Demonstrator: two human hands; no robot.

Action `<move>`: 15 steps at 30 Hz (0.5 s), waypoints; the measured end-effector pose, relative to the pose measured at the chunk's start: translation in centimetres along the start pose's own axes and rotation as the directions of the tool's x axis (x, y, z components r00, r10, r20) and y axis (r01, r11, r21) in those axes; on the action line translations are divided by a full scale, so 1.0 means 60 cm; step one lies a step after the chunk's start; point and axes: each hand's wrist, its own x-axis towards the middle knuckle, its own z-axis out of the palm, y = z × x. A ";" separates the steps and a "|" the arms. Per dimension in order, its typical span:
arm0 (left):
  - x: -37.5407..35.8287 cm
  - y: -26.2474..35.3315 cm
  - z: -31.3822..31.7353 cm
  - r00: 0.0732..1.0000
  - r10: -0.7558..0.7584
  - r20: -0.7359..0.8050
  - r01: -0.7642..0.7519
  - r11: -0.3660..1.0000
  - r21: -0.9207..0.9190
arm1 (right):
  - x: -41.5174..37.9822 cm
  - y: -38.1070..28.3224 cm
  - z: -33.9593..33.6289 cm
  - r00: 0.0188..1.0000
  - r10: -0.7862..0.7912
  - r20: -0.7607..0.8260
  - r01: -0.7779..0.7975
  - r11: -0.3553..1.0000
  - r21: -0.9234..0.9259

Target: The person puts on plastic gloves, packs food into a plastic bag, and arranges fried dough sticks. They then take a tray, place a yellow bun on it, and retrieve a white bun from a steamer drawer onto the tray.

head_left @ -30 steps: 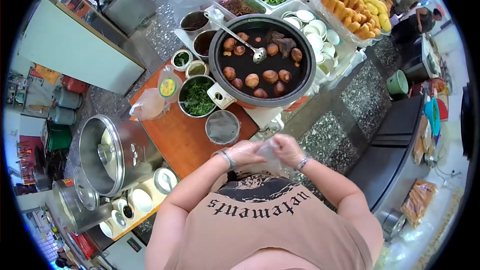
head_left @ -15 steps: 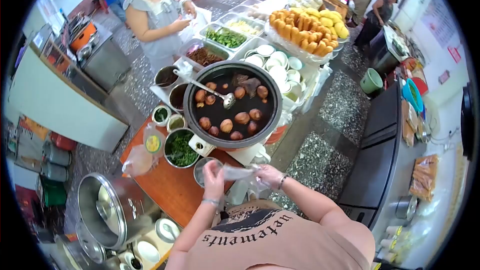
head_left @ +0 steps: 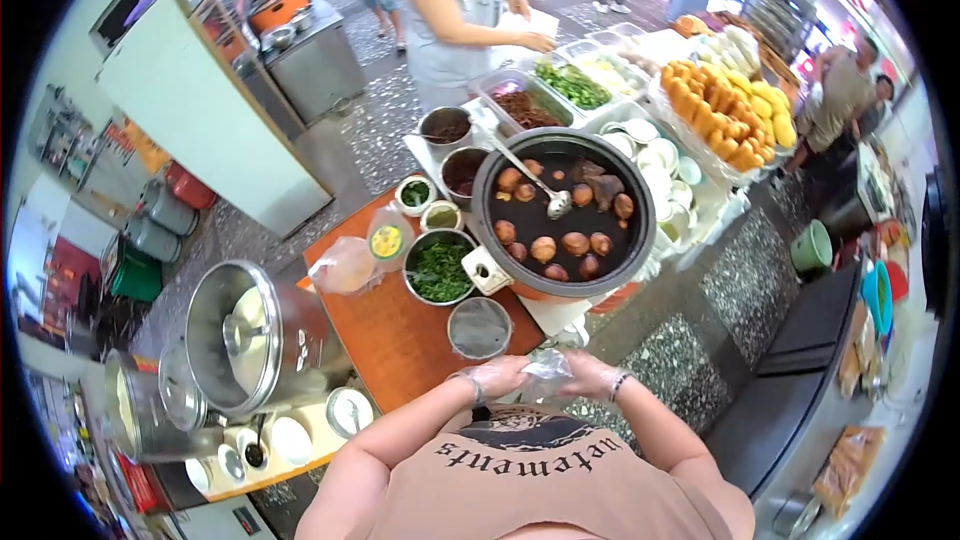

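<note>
Close to my torso, my left hand point(head_left: 500, 377) and my right hand point(head_left: 592, 377) hold a crumpled clear plastic glove point(head_left: 548, 366) between them. Thin clear plastic also covers both hands down to the wrists. The fingers are closed on the film, partly blurred by it. Just ahead of my left hand is a round steel container point(head_left: 480, 328) with a clear plastic lining. Beyond it stands a large dark pot point(head_left: 640, 240) of brown broth with eggs point(head_left: 543, 248), a slotted ladle point(head_left: 558, 203) resting in it.
A bowl of chopped greens point(head_left: 440, 270), small tubs and a plastic bag point(head_left: 343, 265) stand on the brown table point(head_left: 370, 325). Behind the pot are stacked plates point(head_left: 655, 155) and fried dough sticks point(head_left: 710, 115). A tall steel pot point(head_left: 310, 340) is at left. A person point(head_left: 450, 20) stands across the counter.
My left hand, bare earlier, now has clear plastic over it. Both hands have come closer together, the film bunched between them. The view has turned left.
</note>
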 end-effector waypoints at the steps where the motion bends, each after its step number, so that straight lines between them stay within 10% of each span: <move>1: -0.003 0.035 -0.023 0.973 -0.197 0.120 0.216 0.961 -0.175 | 0.002 -0.007 0.016 0.927 -0.112 -0.358 0.171 0.976 0.136; 2: -0.005 0.055 -0.031 0.896 -0.354 0.270 0.430 0.845 -0.319 | 0.001 -0.016 0.022 0.723 -0.147 -0.674 0.376 0.904 0.205; 6: 0.029 -0.031 0.032 0.957 -0.183 0.223 0.250 0.912 -0.324 | 0.046 -0.063 0.049 0.687 -0.298 -0.663 0.515 0.843 0.155; 9: -0.004 0.006 -0.040 0.854 -0.249 0.457 0.430 0.832 -0.351 | 0.029 -0.053 0.027 0.858 -0.176 -0.482 0.441 0.733 0.518; 10: -0.014 -0.004 -0.046 0.844 -0.199 0.498 0.410 0.838 -0.359 | 0.007 -0.054 0.009 0.932 -0.194 -0.308 0.363 0.507 0.781; 13: -0.036 -0.014 -0.071 0.868 -0.366 0.335 0.496 0.652 -0.574 | 0.019 -0.009 0.007 0.954 -0.040 -0.298 0.295 0.314 0.902; 15: -0.045 -0.041 -0.058 0.875 -0.483 0.046 0.373 0.608 -0.701 | 0.053 0.033 0.015 0.761 0.242 -0.602 0.287 0.707 0.646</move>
